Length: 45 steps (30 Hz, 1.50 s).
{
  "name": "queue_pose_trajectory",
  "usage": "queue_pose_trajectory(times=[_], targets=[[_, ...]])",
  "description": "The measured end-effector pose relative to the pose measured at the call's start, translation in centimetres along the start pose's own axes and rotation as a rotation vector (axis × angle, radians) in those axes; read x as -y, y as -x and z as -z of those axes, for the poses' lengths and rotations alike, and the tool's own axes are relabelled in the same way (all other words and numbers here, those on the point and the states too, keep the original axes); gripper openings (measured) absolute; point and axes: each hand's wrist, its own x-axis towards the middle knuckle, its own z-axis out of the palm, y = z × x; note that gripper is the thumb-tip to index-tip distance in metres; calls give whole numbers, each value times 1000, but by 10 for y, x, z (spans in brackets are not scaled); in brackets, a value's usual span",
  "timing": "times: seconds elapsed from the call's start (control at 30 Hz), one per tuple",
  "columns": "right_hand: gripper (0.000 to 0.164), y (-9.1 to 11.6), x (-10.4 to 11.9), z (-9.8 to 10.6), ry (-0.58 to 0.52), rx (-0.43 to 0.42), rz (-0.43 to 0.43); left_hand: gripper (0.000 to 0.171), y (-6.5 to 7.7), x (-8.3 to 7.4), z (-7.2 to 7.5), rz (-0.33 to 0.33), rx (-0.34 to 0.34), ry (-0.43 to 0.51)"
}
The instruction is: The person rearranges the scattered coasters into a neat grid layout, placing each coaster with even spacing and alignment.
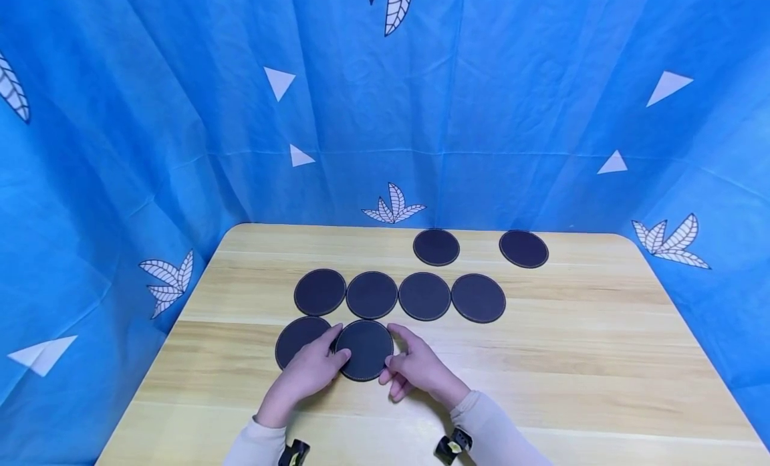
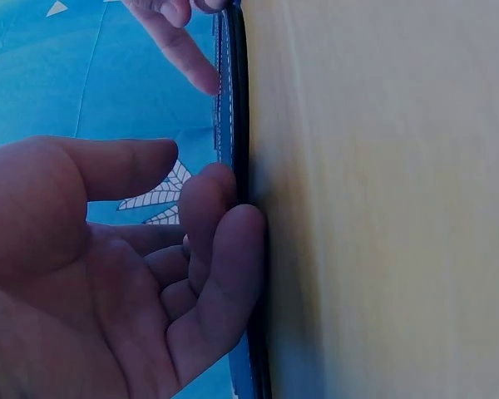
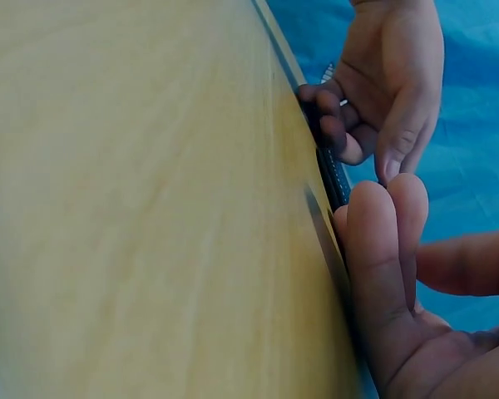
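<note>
A round black coaster (image 1: 363,350) with pale edge stitching lies on the wooden table between both hands. From its left side, my left hand (image 1: 310,370) touches the rim with the thumb over the edge and the index finger near the top. On the opposite side, my right hand (image 1: 421,370) has its index finger at the upper right rim and its thumb lower down. Another black coaster (image 1: 296,340) is partly covered by the left hand. In the left wrist view, the thumb (image 2: 141,166) stands apart from the bent fingers beside the dark coaster edge.
Behind the hands, several black coasters (image 1: 372,295) form a row, side by side. Farther back lie two separate coasters, one near the middle (image 1: 436,247) and one to the right (image 1: 524,249). A blue patterned curtain (image 1: 385,105) borders the table (image 1: 601,359).
</note>
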Motion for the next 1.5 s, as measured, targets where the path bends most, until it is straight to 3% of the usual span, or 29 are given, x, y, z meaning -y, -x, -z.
queue_pose_trajectory(times=[0.13,0.33,0.5,0.67,0.87,1.03,1.27,1.37,1.5], targets=[[73,1,0,0,2,12,7,60,-2,1,0,1,24,23],[73,2,1,1,21,32,18,62,-5,4,2,2,92,148],[72,6,5,9,54,49,28,65,-11,10,7,-45,164,200],[71,9,15,28,102,57,52,65,-16,8,13,-117,218,172],[65,8,36,61,184,4,109,61,-29,-12,21,-172,257,128],[60,2,55,86,305,-98,162,54,-52,-31,22,-209,269,169],[50,-18,78,114,568,-289,185,43,-98,-49,14,-247,131,128],[52,-30,85,127,603,-331,154,42,-118,-59,12,-252,108,71],[57,-47,91,148,582,-323,97,43,-148,-74,8,-242,122,21]])
